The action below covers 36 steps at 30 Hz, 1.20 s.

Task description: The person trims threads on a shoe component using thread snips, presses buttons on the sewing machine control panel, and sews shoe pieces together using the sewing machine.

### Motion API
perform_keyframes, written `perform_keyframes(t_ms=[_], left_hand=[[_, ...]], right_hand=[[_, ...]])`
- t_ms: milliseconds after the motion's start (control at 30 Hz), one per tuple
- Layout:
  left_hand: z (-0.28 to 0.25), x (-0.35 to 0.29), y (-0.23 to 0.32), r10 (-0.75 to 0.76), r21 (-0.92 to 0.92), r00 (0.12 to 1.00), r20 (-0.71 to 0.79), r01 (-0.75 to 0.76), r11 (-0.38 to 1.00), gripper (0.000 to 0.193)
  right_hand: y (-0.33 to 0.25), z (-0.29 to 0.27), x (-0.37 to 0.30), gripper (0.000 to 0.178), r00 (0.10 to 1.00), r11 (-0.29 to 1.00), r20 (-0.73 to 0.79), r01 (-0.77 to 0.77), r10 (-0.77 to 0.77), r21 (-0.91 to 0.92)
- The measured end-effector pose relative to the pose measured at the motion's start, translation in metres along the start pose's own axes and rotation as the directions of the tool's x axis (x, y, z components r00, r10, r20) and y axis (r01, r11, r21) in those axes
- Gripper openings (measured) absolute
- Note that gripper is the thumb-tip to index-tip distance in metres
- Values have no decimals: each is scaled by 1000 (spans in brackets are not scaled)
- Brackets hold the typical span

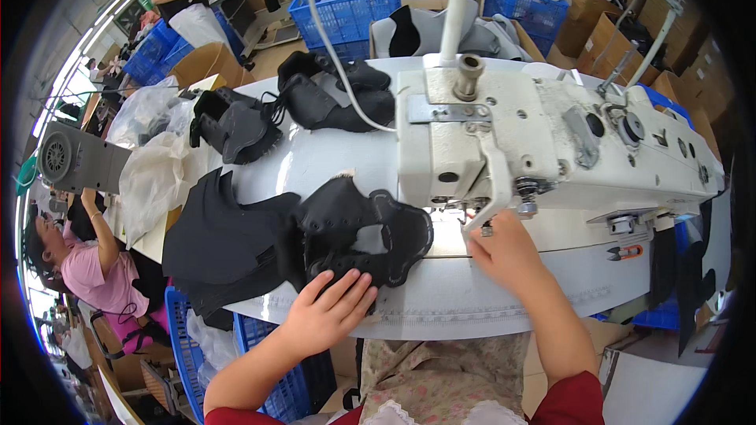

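Observation:
My left hand [332, 311] rests with its fingers stretched out on the near edge of a black shoe upper [340, 208], which has eyelet holes and light stitching along its rounded end. The upper lies on the white table, left of a white sewing machine [472, 122]. My right hand [506, 252] is at the machine's needle area, just below the presser parts. Its fingers are bent and pressed together. What they pinch, if anything, is too small to make out.
Flat black pieces [224, 232] lie in a pile at the left. Finished-looking black uppers [335, 98] sit behind. An orange-handled snipper [626, 253] lies at the right. A blue crate [186, 354] stands below the table's left edge. Two people are at the left.

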<state>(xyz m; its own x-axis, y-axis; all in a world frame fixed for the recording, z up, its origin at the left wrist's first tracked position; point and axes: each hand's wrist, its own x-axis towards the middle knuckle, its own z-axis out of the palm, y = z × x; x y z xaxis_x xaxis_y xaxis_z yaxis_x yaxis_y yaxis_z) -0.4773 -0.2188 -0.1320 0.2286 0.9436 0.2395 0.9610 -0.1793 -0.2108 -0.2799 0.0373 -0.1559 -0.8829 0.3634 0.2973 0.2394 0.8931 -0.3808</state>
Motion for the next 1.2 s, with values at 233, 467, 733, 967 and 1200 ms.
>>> perform_keyframes(t_ms=[233, 467, 733, 967, 1200], left_hand=[[-33, -42, 14, -122, -75, 992, -43, 119, 990, 25], [-37, -43, 31, -3, -238, 988, -152, -34, 971, 24], [-56, -67, 59, 4, -272, 962, -271, -81, 959, 24], [-67, -68, 66, 75, -319, 944, -321, -183, 930, 23], [-89, -50, 70, 268, -334, 879, -394, -408, 850, 22]], right_hand=[[-20, -63, -68, 14, 948, 957, 187, -277, 259, 82], [120, -92, -187, 32, 796, 630, -400, -604, 454, -488], [76, -102, -161, 24, 691, 692, -264, -714, 673, -108], [-24, -98, -92, 20, 947, 769, 66, -294, 314, 568], [-41, -115, -43, 29, 896, 795, 408, -113, -177, 595]])
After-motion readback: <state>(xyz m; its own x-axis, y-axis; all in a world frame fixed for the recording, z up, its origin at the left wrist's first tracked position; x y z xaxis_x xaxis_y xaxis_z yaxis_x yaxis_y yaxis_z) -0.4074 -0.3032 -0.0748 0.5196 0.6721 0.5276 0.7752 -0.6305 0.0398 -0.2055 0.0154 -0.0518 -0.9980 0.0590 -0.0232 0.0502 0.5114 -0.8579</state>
